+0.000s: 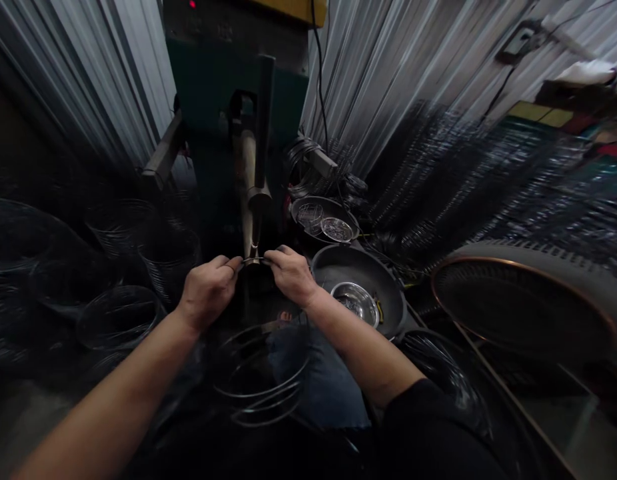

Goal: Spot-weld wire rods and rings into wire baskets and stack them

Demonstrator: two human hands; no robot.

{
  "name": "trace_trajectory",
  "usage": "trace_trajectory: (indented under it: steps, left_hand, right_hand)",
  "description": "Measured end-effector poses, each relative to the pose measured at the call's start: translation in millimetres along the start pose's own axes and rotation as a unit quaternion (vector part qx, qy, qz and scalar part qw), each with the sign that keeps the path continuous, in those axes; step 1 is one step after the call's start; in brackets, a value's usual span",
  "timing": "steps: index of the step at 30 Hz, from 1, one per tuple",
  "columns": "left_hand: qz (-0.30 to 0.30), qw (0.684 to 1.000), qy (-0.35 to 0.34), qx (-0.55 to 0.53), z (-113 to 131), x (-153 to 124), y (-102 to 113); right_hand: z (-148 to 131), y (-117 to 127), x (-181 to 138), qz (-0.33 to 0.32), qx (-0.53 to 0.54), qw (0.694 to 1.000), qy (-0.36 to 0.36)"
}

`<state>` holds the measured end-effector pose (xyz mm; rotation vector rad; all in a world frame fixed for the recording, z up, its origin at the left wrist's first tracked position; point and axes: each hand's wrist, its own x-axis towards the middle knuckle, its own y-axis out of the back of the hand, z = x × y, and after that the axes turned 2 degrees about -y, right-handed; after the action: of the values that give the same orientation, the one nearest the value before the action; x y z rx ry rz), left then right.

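Your left hand point(207, 292) and right hand point(291, 275) pinch a thin steel wire point(253, 261) tight at a green spot welder's electrode point(251, 230), where a slipped grip could put your fingers at risk.

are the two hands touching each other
Apart: the head view shows a clear gap between the left hand and the right hand, bridged only by a thin metal wire.

A thin, shiny metal wire point(253, 261) runs nearly level, pinched from both sides, its ends hidden.
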<state>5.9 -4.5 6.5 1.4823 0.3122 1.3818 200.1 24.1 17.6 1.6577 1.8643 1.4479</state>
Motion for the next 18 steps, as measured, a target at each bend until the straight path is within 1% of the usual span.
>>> trace_trajectory:
  steps: [3,6,11,15,18]
  left_hand:
    - [-0.03,0.999,0.029,-0.026,-8,4,-17]
    - [-0.044,0.996,0.047,-0.066,-13,10,-27]
    - [-0.059,0.993,0.064,-0.079,-19,23,-30]
    - [-0.055,0.992,0.064,-0.091,-23,31,-30]
    - [-0.068,0.991,0.061,-0.095,-26,34,-29]
  right_hand:
    - [5,-5,9,-0.054,-0.049,0.997,-0.038]
    - [9,-10,14,-0.081,-0.11,0.989,-0.054]
    - [10,-12,24,-0.1,-0.176,0.977,-0.066]
    - [10,-12,32,-0.103,-0.177,0.977,-0.066]
    - [12,-13,37,-0.107,-0.165,0.978,-0.066]
